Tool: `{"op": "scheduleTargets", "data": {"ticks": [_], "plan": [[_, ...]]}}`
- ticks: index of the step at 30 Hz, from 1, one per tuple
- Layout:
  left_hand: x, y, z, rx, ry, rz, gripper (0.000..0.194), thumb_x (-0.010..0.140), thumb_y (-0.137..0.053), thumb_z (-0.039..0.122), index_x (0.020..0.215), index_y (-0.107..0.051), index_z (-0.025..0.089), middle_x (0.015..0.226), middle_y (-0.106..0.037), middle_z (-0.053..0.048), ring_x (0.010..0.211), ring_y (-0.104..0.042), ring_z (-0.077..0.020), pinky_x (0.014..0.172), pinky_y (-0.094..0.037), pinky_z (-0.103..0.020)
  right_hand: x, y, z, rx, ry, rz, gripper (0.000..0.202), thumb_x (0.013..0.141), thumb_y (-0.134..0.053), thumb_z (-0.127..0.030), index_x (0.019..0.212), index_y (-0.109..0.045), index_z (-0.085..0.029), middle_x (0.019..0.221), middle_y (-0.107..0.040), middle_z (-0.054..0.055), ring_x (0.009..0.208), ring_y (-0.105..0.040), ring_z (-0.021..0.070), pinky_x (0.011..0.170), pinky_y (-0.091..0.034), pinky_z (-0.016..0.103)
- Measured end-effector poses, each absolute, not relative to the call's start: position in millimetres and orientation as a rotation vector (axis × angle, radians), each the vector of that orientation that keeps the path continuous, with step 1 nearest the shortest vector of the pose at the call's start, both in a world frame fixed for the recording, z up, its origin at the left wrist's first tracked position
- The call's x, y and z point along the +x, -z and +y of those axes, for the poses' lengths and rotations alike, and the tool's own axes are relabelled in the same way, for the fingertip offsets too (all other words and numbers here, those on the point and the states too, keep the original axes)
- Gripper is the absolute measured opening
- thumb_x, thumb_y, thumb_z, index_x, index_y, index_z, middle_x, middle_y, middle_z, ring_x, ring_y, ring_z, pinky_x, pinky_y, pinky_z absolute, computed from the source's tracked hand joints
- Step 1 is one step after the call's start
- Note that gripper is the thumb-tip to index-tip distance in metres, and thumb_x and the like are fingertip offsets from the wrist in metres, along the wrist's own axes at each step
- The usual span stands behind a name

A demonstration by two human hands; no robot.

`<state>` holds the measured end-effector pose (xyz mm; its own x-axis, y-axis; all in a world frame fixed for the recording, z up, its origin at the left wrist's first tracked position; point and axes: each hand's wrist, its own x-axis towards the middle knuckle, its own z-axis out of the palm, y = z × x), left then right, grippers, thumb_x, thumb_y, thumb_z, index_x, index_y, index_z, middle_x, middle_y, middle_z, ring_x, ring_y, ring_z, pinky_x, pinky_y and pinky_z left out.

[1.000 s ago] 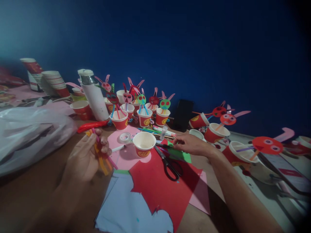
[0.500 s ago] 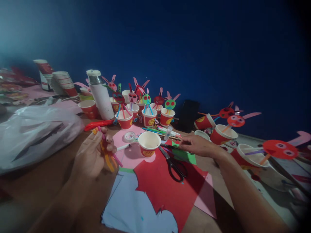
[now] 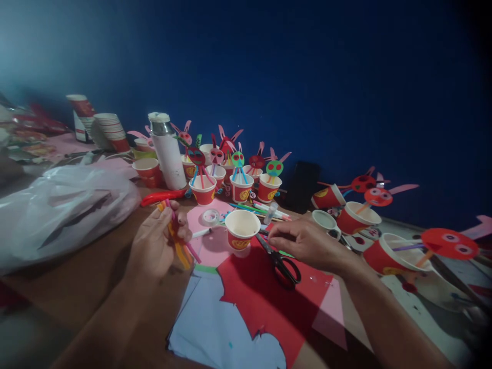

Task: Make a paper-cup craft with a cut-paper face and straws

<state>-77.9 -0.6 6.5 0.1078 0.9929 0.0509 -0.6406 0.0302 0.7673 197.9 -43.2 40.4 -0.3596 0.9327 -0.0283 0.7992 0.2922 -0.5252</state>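
My left hand (image 3: 156,243) is closed around a small bundle of orange, yellow and purple strips (image 3: 180,247) above the brown table. To its right stands a red-and-white paper cup (image 3: 242,230) that looks empty. My right hand (image 3: 300,238) hovers low over the papers, fingers curled and pinched together at the tips. What is between those fingertips, if anything, I cannot make out. Just below it, black-handled scissors (image 3: 282,266) lie on red paper (image 3: 269,297). A green piece of paper is mostly hidden under my right hand.
Several cups bearing paper rabbit-like faces (image 3: 274,168) stand behind and at right. Further left are a white flask (image 3: 168,154), stacked cups (image 3: 111,130) and a plastic bag (image 3: 65,205). A tape roll (image 3: 210,217), pens (image 3: 255,209) and blue paper (image 3: 219,323) lie on the table.
My right hand has moved left, closer to the cup and over the scissors' upper part. My left hand keeps its hold on the strips. The whole view has shifted slightly.
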Motion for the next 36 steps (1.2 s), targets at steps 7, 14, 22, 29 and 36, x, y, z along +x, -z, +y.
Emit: {"op": "scheduleTargets", "data": {"ticks": [7,14,22,29,36], "plan": [[-79.2,-11.2,-9.2,0.776,-1.380,0.592,0.006,0.082,-0.054,0.015,0.088,-0.055,0.016,0.063,-0.054,0.001,0.048,-0.048,-0.0072,0.046,-0.042,-0.018,109.4,-41.9,-55.3,-1.290,-0.150,-2.712,0.015,0.086,-0.048,-0.017,0.087,-0.063,-0.017,0.086,-0.068,0.008,0.073,-0.058,0.0175,0.058,-0.034,0.027],[-94.1,-17.0,-21.1,0.860,-1.443,0.601,0.010,0.087,-0.045,0.015,0.087,-0.055,0.017,0.062,-0.053,0.002,0.047,-0.048,-0.0072,0.048,-0.043,-0.019,39.3,-16.3,-1.7,-1.399,0.388,-2.693,0.017,0.084,-0.047,-0.008,0.084,-0.064,-0.007,0.085,-0.065,0.017,0.082,-0.056,0.0252,0.070,-0.038,0.039],[-107.5,0.6,-24.5,0.787,-1.410,0.644,0.005,0.084,-0.051,0.016,0.088,-0.054,0.019,0.065,-0.054,0.002,0.048,-0.049,-0.0072,0.049,-0.043,-0.019,10.7,26.8,38.5,-1.780,0.442,-2.677,0.015,0.083,-0.060,-0.025,0.090,-0.063,-0.012,0.093,-0.066,0.007,0.092,-0.059,0.0224,0.083,-0.042,0.044],[-106.6,4.2,-27.0,0.771,-1.378,0.687,0.006,0.080,-0.058,0.018,0.085,-0.054,0.018,0.066,-0.054,0.002,0.047,-0.048,-0.0067,0.048,-0.043,-0.019,12.1,23.4,38.2,-1.671,0.473,-2.611,0.011,0.084,-0.053,-0.013,0.088,-0.061,-0.008,0.085,-0.066,0.012,0.079,-0.060,0.0218,0.078,-0.041,0.040],[-106.3,3.1,-27.8,0.841,-1.384,0.698,0.005,0.082,-0.055,0.019,0.086,-0.056,0.017,0.063,-0.056,0.001,0.047,-0.049,-0.0077,0.047,-0.044,-0.018,38.3,-45.8,-9.9,-1.469,0.523,-2.411,0.014,0.086,-0.045,-0.014,0.097,-0.054,-0.014,0.087,-0.063,0.010,0.082,-0.056,0.0248,0.071,-0.035,0.038]]}}
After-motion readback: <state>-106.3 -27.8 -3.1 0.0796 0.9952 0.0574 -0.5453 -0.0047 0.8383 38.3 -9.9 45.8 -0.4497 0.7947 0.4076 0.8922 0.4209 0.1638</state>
